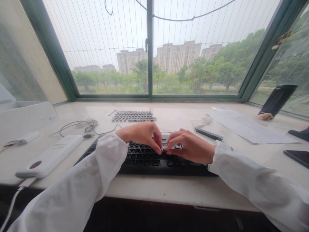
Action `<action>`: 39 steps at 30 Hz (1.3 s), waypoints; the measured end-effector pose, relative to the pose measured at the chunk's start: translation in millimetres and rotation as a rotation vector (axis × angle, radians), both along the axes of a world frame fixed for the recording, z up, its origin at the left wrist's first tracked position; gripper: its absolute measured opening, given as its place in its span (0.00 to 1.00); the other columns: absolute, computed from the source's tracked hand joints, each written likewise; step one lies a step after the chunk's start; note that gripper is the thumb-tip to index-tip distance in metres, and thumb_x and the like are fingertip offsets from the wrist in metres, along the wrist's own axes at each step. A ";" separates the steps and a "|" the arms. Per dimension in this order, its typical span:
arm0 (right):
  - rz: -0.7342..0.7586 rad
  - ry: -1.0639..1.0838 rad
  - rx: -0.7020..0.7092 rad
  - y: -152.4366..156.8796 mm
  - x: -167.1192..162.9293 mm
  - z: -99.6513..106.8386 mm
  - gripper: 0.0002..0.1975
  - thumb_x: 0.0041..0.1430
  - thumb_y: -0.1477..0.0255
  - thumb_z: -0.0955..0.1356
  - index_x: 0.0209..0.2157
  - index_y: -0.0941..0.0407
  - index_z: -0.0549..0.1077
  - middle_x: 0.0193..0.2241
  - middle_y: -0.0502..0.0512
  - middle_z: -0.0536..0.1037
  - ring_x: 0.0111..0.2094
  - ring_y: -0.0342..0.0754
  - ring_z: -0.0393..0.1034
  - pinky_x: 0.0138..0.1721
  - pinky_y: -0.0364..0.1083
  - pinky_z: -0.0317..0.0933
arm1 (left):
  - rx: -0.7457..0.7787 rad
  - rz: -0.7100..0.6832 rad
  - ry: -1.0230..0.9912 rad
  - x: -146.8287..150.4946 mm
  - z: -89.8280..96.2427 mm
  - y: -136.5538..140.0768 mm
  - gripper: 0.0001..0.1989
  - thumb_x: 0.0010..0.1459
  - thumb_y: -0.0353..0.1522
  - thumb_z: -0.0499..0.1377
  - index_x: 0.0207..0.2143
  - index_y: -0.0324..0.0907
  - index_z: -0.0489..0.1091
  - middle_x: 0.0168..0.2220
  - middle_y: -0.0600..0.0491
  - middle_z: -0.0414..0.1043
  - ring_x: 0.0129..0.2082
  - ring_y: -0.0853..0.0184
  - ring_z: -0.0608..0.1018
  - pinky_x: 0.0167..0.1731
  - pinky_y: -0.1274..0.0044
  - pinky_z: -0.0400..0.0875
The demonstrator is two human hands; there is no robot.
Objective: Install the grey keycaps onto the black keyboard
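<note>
A black keyboard (145,167) lies in front of me with its keycaps off over much of its visible area, so bare key sockets show. My left hand (145,137) is bent over its middle, thumb and fingers pinched together and pointing down. From the other side, my right hand (187,146) meets it with thumb and forefinger closed, the fingertips of both hands almost touching. A small dark piece seems to be between the fingertips, too small to make out. Behind the keyboard, loose black keycaps (134,116) lie in rows on the white tabletop (169,190).
At left are a white power bank (51,156) with a cable, a white box (26,112) and a coiled black cord (91,125). To the right lie a black pen (209,134), a paper sheet (248,125), a phone (298,157) and an upright dark device (277,100) by the window.
</note>
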State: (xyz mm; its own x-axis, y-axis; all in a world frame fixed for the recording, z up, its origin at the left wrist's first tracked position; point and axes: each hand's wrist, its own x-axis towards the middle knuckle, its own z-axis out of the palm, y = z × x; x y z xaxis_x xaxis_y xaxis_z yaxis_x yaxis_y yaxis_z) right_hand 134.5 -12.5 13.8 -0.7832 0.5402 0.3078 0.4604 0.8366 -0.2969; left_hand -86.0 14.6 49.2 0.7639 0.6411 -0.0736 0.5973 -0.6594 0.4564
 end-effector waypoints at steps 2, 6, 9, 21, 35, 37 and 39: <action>0.000 -0.001 0.003 -0.1 0.1 0.3 0.06 0.58 0.68 0.70 0.35 0.51 0.81 0.33 0.52 0.80 0.35 0.44 0.73 0.45 0.48 0.57 | 0.001 0.012 0.009 -0.1 0.1 0.0 0.15 0.44 0.46 0.67 0.32 0.49 0.80 0.29 0.58 0.79 0.29 0.72 0.76 0.30 0.80 0.63; 0.001 -0.011 0.027 -0.2 0.4 0.4 0.06 0.58 0.68 0.70 0.35 0.51 0.81 0.33 0.51 0.80 0.34 0.43 0.72 0.43 0.47 0.56 | 0.000 0.037 0.014 0.2 -1.3 0.4 0.15 0.43 0.46 0.68 0.31 0.48 0.80 0.27 0.58 0.78 0.26 0.72 0.75 0.29 0.80 0.62; 0.019 -0.032 0.062 -0.8 1.3 0.8 0.07 0.60 0.68 0.69 0.33 0.52 0.80 0.33 0.51 0.79 0.33 0.43 0.72 0.42 0.47 0.56 | -0.013 0.062 0.020 1.3 -2.9 0.4 0.15 0.42 0.46 0.68 0.30 0.47 0.80 0.25 0.58 0.77 0.26 0.72 0.74 0.28 0.80 0.61; 0.191 -0.294 0.219 -7.1 5.8 17.2 0.17 0.58 0.82 0.62 0.44 0.54 0.76 0.41 0.54 0.78 0.40 0.45 0.70 0.44 0.48 0.54 | -0.051 0.162 0.063 6.1 -5.2 -2.5 0.16 0.39 0.45 0.69 0.28 0.44 0.79 0.24 0.56 0.77 0.26 0.70 0.74 0.27 0.79 0.62; 0.212 -0.396 0.323 -10.1 5.7 22.1 0.23 0.50 0.83 0.63 0.46 0.52 0.75 0.37 0.51 0.78 0.41 0.47 0.68 0.42 0.49 0.50 | 0.101 0.212 0.139 21.8 2.8 -21.9 0.11 0.40 0.39 0.68 0.24 0.40 0.78 0.17 0.56 0.71 0.19 0.73 0.68 0.22 0.78 0.57; 0.221 -0.391 0.311 -9.2 5.4 20.4 0.23 0.49 0.83 0.63 0.46 0.52 0.75 0.39 0.50 0.78 0.42 0.47 0.68 0.42 0.49 0.50 | 0.118 0.221 0.151 24.0 2.9 -24.3 0.10 0.41 0.38 0.68 0.23 0.40 0.78 0.16 0.56 0.70 0.18 0.73 0.68 0.22 0.78 0.57; 0.224 -0.367 0.294 -7.4 5.1 16.7 0.24 0.48 0.83 0.63 0.45 0.51 0.75 0.40 0.50 0.78 0.43 0.46 0.68 0.43 0.48 0.51 | 0.111 0.228 0.151 24.2 2.2 -24.9 0.09 0.41 0.38 0.68 0.23 0.41 0.78 0.17 0.56 0.71 0.18 0.72 0.68 0.22 0.78 0.58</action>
